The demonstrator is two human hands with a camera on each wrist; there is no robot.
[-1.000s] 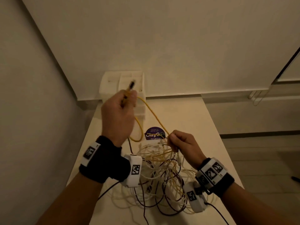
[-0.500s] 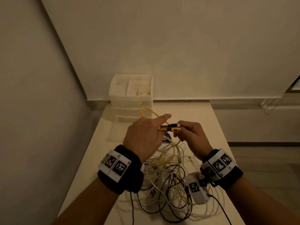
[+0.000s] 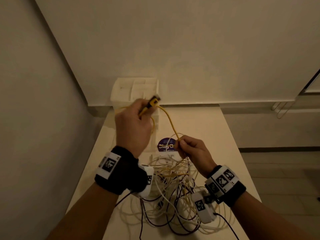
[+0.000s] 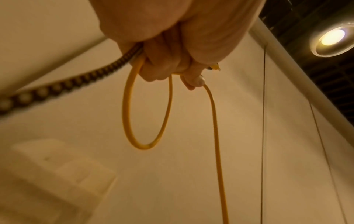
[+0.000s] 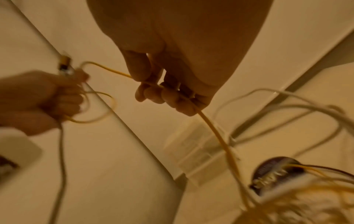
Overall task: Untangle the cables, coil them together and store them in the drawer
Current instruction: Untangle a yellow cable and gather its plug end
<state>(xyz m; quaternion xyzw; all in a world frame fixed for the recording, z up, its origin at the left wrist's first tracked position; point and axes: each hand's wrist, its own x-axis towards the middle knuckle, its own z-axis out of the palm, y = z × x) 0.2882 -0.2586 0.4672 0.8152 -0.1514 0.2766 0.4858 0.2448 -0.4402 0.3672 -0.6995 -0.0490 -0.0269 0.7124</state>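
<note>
My left hand (image 3: pixel 136 122) is raised over the far left of the table and grips a yellow cable (image 3: pixel 168 118) near its plug (image 3: pixel 153 101), with one small loop (image 4: pixel 147 109) hanging from the fist. That cable runs down to my right hand (image 3: pixel 188 149), which pinches it (image 5: pixel 210 125) just above a tangled heap of white, yellow and dark cables (image 3: pixel 173 187) on the table. A white drawer unit (image 3: pixel 136 90) with an open compartmented top stands at the table's far end, behind my left hand.
The white table (image 3: pixel 207 129) is narrow, with a wall along its left side and another behind it. A round purple sticker (image 3: pixel 164 144) lies between the heap and the drawer unit. To the right the floor drops away.
Half a second ago both hands met at the plug. Since then my left hand has lifted up and left with the plug and loop, and my right hand has slid down the cable toward the heap.
</note>
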